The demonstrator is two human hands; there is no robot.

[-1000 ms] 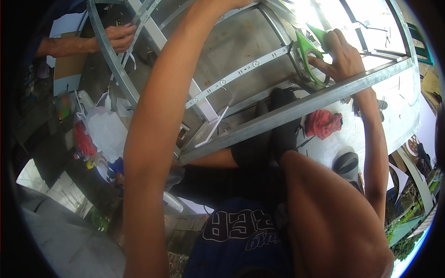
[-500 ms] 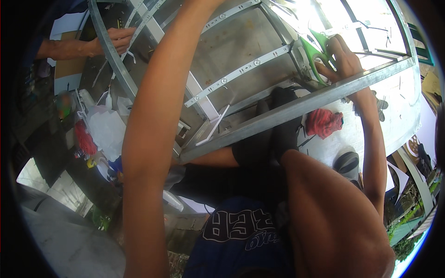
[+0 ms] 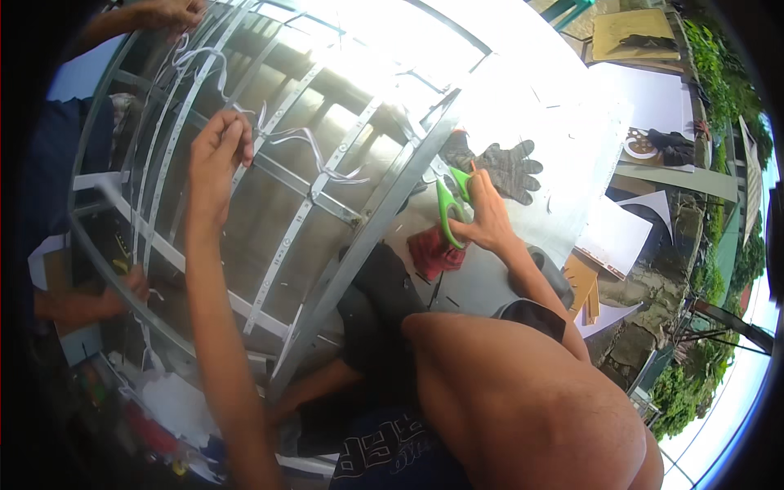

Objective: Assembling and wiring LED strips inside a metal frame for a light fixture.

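My right hand (image 3: 488, 214) is closed round the green handles of a pair of scissors (image 3: 443, 211), beside the metal frame's near rail. Over the frame, my left hand (image 3: 220, 155) has its fingers curled and pinched together; whatever lies between them is hidden. Loose white wires (image 3: 306, 139) run close to its fingertips. White light strips (image 3: 286, 241) with small round lenses cross the grey metal frame (image 3: 371, 200). Under the scissors lies a red cloth or glove (image 3: 435, 251), and grey knitted gloves (image 3: 513, 170) rest just beyond my right hand.
Another person's hands, one upper (image 3: 175, 15) and one lower (image 3: 122, 292), are at the frame's left side. White sheets (image 3: 616, 237) and cardboard (image 3: 581, 282) lie at the right. A white plastic bag (image 3: 180, 404) sits at lower left.
My view has swung to the right. My left hand, out of sight before, now shows over the frame. The scissors in my right hand have come away from the frame toward the table and gloves.
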